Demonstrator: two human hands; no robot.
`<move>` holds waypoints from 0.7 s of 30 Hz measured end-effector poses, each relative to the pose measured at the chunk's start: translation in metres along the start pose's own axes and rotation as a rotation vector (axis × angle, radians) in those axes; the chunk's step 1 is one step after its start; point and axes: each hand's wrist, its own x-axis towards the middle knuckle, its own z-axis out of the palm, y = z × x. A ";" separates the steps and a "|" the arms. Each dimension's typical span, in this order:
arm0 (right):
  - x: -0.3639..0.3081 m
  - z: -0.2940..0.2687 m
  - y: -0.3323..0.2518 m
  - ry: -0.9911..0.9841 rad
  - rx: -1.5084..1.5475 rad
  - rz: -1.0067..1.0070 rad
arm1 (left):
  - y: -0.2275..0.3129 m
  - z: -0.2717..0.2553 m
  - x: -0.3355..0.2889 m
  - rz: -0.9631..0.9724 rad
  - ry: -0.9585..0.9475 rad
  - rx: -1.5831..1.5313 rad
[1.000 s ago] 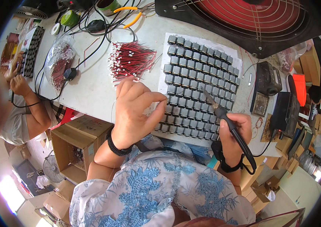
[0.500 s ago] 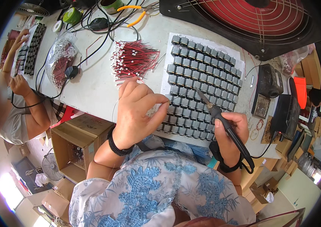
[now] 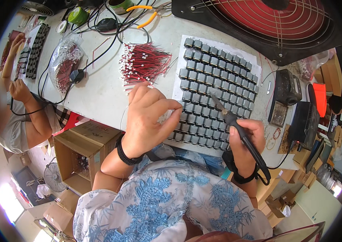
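Rows of small silver-grey motors (image 3: pixel 219 74) stand packed on a white sheet (image 3: pixel 177 86) on the table. In my right hand (image 3: pixel 246 141) is a black-handled soldering iron (image 3: pixel 241 132), its tip over the middle rows; whether it touches a motor I cannot tell. My left hand (image 3: pixel 148 119) hovers at the left edge of the rows, thumb and forefinger pinched. A thin solder wire (image 3: pixel 122 117) curves beside this hand; its end at the fingertips is hard to see. Just beyond my left hand lies a pile of red and black leads (image 3: pixel 146 60) with white connectors.
A large red fan (image 3: pixel 276 24) behind a wire guard stands at the far right. Near it sits a black soldering stand (image 3: pixel 287 86). Orange-handled pliers (image 3: pixel 146 19), black cables and a bag of leads (image 3: pixel 64 64) lie far left, where another person (image 3: pixel 29 117) works.
The whole view has shifted very slightly. Both hands and the soldering iron keep nearly the same place over the motors.
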 end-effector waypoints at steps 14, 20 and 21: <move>0.000 0.001 -0.003 -0.018 0.010 0.036 | -0.003 -0.001 -0.001 0.020 -0.022 0.013; 0.000 -0.001 -0.003 -0.011 -0.004 0.014 | -0.003 -0.001 -0.001 0.017 -0.021 0.015; 0.000 -0.002 -0.001 0.005 -0.036 -0.060 | -0.004 0.000 -0.001 0.023 -0.017 0.014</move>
